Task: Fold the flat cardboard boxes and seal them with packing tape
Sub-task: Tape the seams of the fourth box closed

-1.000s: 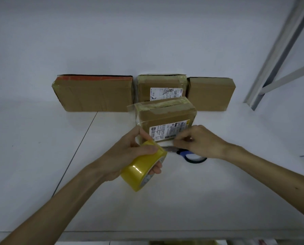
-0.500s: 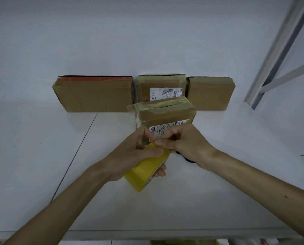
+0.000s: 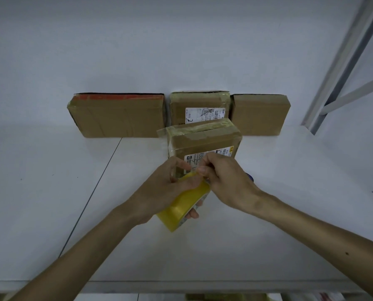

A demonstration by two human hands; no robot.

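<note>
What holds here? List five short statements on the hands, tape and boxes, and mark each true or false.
1. The left hand grips the yellow tape roll. True.
2. The right hand lies flat on the table. False: its fingers pinch at the roll's upper edge.
3. The front box carries a printed label. True.
4. The front box has no tape on it. False: clear tape runs over its top edge.
5. The red-edged box stands at the right of the back row. False: it stands at the left end.
</note>
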